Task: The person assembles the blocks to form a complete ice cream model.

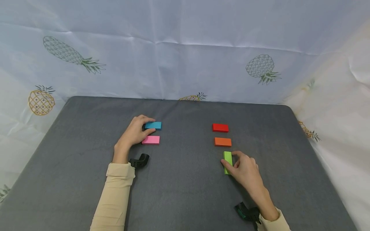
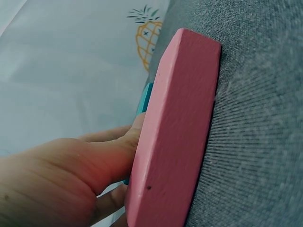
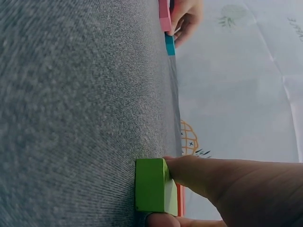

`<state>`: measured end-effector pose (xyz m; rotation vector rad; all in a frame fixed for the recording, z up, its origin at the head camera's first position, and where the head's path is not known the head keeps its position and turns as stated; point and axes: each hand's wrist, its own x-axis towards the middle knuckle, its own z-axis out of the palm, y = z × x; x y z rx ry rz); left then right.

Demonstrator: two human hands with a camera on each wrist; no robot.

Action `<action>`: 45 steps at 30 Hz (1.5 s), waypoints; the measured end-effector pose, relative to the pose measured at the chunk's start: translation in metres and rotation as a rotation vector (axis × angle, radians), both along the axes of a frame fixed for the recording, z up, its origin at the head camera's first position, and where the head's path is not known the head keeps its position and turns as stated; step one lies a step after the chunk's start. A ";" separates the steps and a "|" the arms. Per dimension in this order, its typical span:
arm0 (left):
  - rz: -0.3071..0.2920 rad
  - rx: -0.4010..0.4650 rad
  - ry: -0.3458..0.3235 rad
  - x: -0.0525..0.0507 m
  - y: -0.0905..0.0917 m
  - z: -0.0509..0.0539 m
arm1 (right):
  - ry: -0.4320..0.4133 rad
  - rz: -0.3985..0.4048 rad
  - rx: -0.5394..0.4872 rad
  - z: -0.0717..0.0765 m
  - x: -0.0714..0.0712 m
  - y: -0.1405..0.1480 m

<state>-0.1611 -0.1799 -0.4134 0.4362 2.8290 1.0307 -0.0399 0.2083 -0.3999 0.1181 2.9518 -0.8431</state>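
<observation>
In the head view my left hand [image 1: 135, 130] pinches a blue block [image 1: 154, 125] between thumb and fingers, at the block's left part. Just nearer to me lies a pink block [image 1: 151, 140], partly behind the hand; in the left wrist view this pink block [image 2: 175, 132] covers most of the blue one. My right hand [image 1: 245, 168] holds a lime green block [image 1: 228, 160] by its long sides, thumb on the left and fingers on the right. That block's length points toward me, while the others lie crosswise.
An orange block [image 1: 223, 141] lies beyond the green one, with a red block [image 1: 220, 127] behind it. All are on a dark grey cloth-covered table [image 1: 185, 192]. A pale curtain [image 1: 179, 64] with pineapple prints hangs along the far edge. Each wrist wears a black device [image 1: 140, 161].
</observation>
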 end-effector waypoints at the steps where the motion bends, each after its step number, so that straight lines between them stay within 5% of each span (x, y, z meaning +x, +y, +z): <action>1: 0.001 -0.003 0.003 0.000 0.000 0.000 | 0.005 0.002 -0.002 0.000 0.000 0.000; 29: -0.022 0.002 0.086 0.003 0.024 0.007 | 0.049 0.044 -0.075 -0.006 0.005 -0.031; 45: -0.056 0.000 0.101 0.007 0.042 0.013 | 0.066 0.111 -0.150 -0.007 -0.012 -0.068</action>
